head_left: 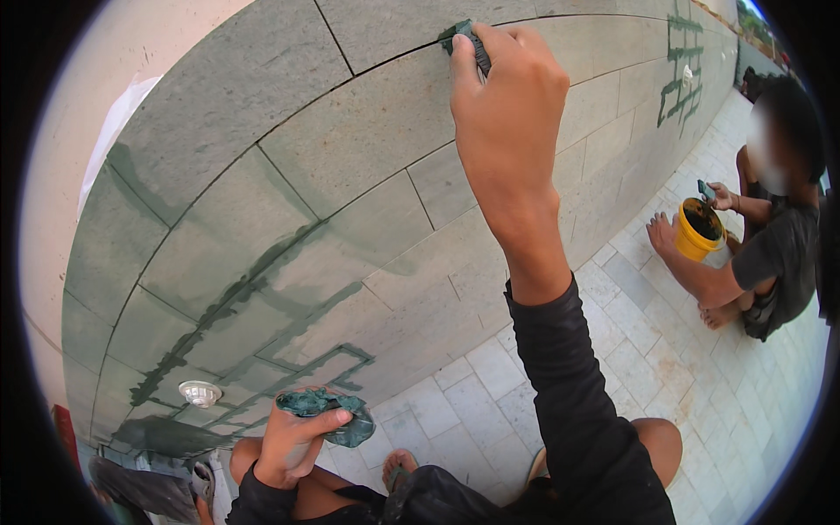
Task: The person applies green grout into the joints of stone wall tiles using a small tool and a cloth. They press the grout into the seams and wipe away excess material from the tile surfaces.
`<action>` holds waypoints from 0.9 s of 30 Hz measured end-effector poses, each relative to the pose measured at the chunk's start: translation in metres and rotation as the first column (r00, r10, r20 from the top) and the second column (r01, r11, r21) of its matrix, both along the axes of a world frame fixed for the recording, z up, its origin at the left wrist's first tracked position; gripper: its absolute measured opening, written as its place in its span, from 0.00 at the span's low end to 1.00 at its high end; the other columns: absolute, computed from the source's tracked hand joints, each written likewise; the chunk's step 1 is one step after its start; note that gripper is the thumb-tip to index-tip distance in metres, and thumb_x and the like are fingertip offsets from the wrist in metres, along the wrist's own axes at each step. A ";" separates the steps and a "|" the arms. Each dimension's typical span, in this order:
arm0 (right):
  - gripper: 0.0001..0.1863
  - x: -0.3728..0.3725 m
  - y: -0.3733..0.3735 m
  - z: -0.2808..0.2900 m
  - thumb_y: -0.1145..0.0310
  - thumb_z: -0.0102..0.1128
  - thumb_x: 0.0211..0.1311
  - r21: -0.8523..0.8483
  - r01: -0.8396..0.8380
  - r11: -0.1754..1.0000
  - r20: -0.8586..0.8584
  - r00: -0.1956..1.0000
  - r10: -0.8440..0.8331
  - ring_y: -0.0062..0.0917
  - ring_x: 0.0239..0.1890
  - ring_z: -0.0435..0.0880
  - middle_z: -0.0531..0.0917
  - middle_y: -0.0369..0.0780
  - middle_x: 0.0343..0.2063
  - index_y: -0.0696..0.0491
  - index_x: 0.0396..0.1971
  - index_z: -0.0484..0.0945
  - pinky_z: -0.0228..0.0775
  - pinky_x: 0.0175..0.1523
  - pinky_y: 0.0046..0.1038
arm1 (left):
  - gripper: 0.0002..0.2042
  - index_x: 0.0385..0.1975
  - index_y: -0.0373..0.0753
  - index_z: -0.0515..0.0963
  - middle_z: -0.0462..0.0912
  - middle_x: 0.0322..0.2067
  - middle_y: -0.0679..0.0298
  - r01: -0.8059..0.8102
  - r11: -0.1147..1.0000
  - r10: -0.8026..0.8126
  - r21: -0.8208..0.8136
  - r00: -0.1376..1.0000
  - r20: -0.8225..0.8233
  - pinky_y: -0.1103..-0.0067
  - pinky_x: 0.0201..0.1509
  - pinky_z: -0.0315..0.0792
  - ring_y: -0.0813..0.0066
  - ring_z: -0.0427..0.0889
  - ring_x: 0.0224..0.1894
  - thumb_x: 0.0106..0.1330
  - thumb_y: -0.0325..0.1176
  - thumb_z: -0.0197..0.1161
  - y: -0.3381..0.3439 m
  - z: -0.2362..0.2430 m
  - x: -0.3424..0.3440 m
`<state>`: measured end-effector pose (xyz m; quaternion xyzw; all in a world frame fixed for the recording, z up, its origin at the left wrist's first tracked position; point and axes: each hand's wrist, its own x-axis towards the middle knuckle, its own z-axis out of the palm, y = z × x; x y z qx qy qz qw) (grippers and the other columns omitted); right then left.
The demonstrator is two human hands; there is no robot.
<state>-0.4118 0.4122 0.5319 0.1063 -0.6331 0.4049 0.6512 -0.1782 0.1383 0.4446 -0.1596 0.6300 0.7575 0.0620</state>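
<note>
My right hand [512, 114] is raised against the grey tiled wall [376, 131]. Its fingers pinch a small dark spreader [477, 48], pressed to a joint near the wall's upper part, with green grout [449, 37] smeared beside it. Low at the left, my left hand [297, 437] is wrapped round a clear plastic container [354, 429] holding dark green grout [308, 402]. I cannot make out the container's exact shape. Thick green grout lines [223, 306] run along several joints on the wall's left side, with a thin green film on the tiles around them.
At the right a co-worker [779, 254] squats by a yellow bucket [696, 232] of dark paste, a small tool in one hand. Round white fittings [200, 394] stick out of the wall. Pale paving [472, 411] lies below. Another person's leg [144, 490] shows at the lower left.
</note>
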 end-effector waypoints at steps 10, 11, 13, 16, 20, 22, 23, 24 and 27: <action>0.07 0.016 -0.022 -0.009 0.77 0.64 0.66 0.012 -0.082 0.997 -0.017 0.996 0.082 0.41 0.36 0.84 0.86 0.50 0.34 0.65 0.37 0.87 0.75 0.42 0.36 | 0.14 0.45 0.29 0.77 0.85 0.39 0.50 0.023 0.995 -0.027 -0.093 0.999 -0.043 0.50 0.55 0.83 0.44 0.89 0.44 0.62 0.18 0.71 -0.008 -0.016 -0.007; 0.06 0.014 -0.008 -0.011 0.79 0.63 0.64 -0.024 -0.137 0.990 -0.042 0.990 0.136 0.42 0.38 0.84 0.86 0.50 0.35 0.66 0.37 0.86 0.75 0.43 0.37 | 0.14 0.45 0.29 0.77 0.85 0.39 0.50 0.023 0.995 -0.027 -0.094 0.998 -0.049 0.50 0.55 0.83 0.45 0.89 0.44 0.62 0.18 0.71 -0.008 -0.015 -0.006; 0.08 0.007 0.016 -0.017 0.81 0.63 0.63 -0.079 -0.180 0.981 -0.087 0.981 0.173 0.41 0.40 0.84 0.87 0.49 0.36 0.65 0.39 0.86 0.76 0.45 0.37 | 0.14 0.45 0.29 0.77 0.85 0.39 0.50 0.016 0.996 -0.022 -0.085 0.998 -0.064 0.50 0.55 0.83 0.44 0.89 0.44 0.62 0.18 0.71 -0.004 -0.013 -0.005; 0.12 -0.006 0.032 -0.023 0.79 0.65 0.63 -0.132 -0.142 0.981 -0.114 0.985 0.127 0.39 0.41 0.84 0.89 0.46 0.38 0.58 0.46 0.89 0.75 0.47 0.33 | 0.14 0.45 0.29 0.77 0.85 0.38 0.50 0.029 0.996 -0.034 -0.081 0.998 -0.053 0.50 0.55 0.83 0.44 0.89 0.44 0.62 0.18 0.71 -0.003 -0.012 -0.004; 0.13 -0.029 0.022 -0.029 0.80 0.66 0.62 -0.083 -0.121 0.989 -0.196 0.975 0.103 0.38 0.44 0.82 0.87 0.44 0.42 0.59 0.46 0.89 0.75 0.44 0.35 | 0.16 0.44 0.31 0.79 0.85 0.39 0.59 -0.027 1.000 0.027 -0.005 0.999 0.031 0.70 0.52 0.81 0.67 0.87 0.43 0.57 0.12 0.73 0.005 -0.002 -0.005; 0.14 -0.034 0.016 -0.029 0.81 0.66 0.60 -0.056 -0.090 0.994 -0.209 0.975 0.077 0.38 0.44 0.81 0.85 0.44 0.43 0.59 0.46 0.88 0.75 0.44 0.36 | 0.16 0.45 0.31 0.79 0.86 0.40 0.59 -0.030 1.000 0.029 0.003 0.999 0.033 0.70 0.52 0.81 0.67 0.87 0.43 0.57 0.12 0.73 0.002 -0.004 -0.004; 0.14 -0.035 0.012 -0.029 0.82 0.66 0.60 -0.051 -0.079 0.996 -0.194 0.979 0.068 0.38 0.44 0.81 0.84 0.44 0.42 0.59 0.46 0.88 0.75 0.44 0.36 | 0.17 0.45 0.30 0.79 0.86 0.40 0.58 -0.031 0.999 0.031 0.007 0.999 0.035 0.70 0.52 0.81 0.67 0.87 0.43 0.57 0.12 0.73 0.001 -0.005 -0.004; 0.15 -0.035 0.009 -0.029 0.82 0.65 0.60 -0.046 -0.068 0.997 -0.179 0.982 0.058 0.38 0.44 0.81 0.83 0.44 0.42 0.60 0.47 0.88 0.76 0.44 0.36 | 0.17 0.45 0.31 0.79 0.86 0.40 0.58 -0.035 0.999 0.035 0.005 0.999 0.026 0.70 0.52 0.81 0.67 0.87 0.43 0.57 0.12 0.73 0.001 -0.004 -0.004; 0.15 -0.030 0.010 -0.030 0.82 0.64 0.60 0.013 -0.019 1.000 -0.110 0.994 0.020 0.39 0.44 0.81 0.82 0.46 0.41 0.60 0.48 0.88 0.76 0.44 0.37 | 0.17 0.46 0.31 0.79 0.86 0.40 0.58 -0.031 0.999 0.031 -0.010 0.999 0.021 0.70 0.53 0.81 0.67 0.87 0.43 0.57 0.13 0.73 0.001 -0.007 -0.005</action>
